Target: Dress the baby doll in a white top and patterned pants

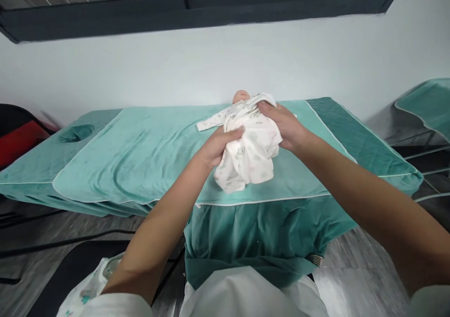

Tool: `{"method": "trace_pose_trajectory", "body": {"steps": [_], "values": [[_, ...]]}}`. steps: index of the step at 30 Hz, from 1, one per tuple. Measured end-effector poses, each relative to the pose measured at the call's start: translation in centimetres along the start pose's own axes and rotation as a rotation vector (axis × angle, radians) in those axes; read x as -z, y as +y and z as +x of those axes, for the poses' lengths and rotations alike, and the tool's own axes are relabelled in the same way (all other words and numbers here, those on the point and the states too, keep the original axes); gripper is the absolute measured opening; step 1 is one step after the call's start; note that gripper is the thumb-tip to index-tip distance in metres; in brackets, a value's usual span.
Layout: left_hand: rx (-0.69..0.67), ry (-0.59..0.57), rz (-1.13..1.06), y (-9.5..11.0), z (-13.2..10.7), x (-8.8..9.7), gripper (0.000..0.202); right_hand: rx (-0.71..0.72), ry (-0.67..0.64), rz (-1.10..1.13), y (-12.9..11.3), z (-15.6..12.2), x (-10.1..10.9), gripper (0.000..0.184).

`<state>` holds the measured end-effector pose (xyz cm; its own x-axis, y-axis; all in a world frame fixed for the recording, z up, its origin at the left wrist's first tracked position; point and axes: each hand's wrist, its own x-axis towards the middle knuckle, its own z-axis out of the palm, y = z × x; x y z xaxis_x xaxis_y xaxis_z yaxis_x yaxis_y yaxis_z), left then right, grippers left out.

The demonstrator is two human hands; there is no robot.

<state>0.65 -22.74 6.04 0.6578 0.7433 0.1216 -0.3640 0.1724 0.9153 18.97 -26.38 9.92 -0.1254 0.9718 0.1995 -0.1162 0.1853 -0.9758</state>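
Observation:
A white baby garment (258, 141) with small pale prints is bunched up between my two hands over the bed. My left hand (220, 144) grips its left side, thumb on top. Higher up on the right, my right hand (281, 124) is closed on the cloth near its upper edge. One long sleeve (215, 120) stretches out to the left over the bed cover. Just behind the garment shows the head of a doll (241, 95); its body is hidden by the cloth, and I cannot tell how much of it is inside.
The massage bed (140, 153) has a green cover and a face hole (76, 133) at its left end. A white wall (211, 64) stands behind it. A printed white cloth (87, 289) lies on a black chair (59, 279) at lower left. A red cushion (21, 141) is far left.

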Motion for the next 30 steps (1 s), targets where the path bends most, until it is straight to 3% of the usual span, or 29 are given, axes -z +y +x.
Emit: {"method": "trace_pose_trajectory", "body": {"steps": [4, 6, 8, 16, 19, 22, 25, 30], "values": [[-0.013, 0.136, -0.197, -1.5, 2.2, -0.4, 0.054, -0.179, -0.198, -0.006, 1.8, 0.3, 1.1, 0.055], [0.045, 0.148, -0.221, -2.1, 3.0, -0.4, 0.052, -0.273, -0.318, -0.008, 2.4, 0.6, 1.8, 0.053], [0.095, 0.139, -0.219, -2.7, 3.6, -0.2, 0.054, -0.287, -0.338, 0.008, 3.1, 1.1, 2.4, 0.051], [0.250, -0.012, -0.121, -4.2, 3.7, 1.9, 0.064, -0.055, 0.148, 0.218, 6.5, 3.2, 4.2, 0.039], [0.272, -0.010, -0.096, -5.3, 3.9, 2.7, 0.064, -0.149, 0.231, 0.206, 8.4, 2.0, 4.9, 0.038], [0.286, 0.118, -0.002, -6.9, 4.3, 3.2, 0.056, -0.335, 0.271, 0.177, 10.5, -0.9, 5.4, 0.037], [0.313, 0.181, 0.267, -8.5, 4.7, 3.2, 0.040, -0.515, 0.275, 0.191, 12.5, -4.1, 5.4, 0.044], [0.213, 0.011, 0.933, -9.7, 4.5, 2.3, 0.016, -0.515, 0.353, 0.077, 15.5, -6.4, 4.4, 0.054]]}}
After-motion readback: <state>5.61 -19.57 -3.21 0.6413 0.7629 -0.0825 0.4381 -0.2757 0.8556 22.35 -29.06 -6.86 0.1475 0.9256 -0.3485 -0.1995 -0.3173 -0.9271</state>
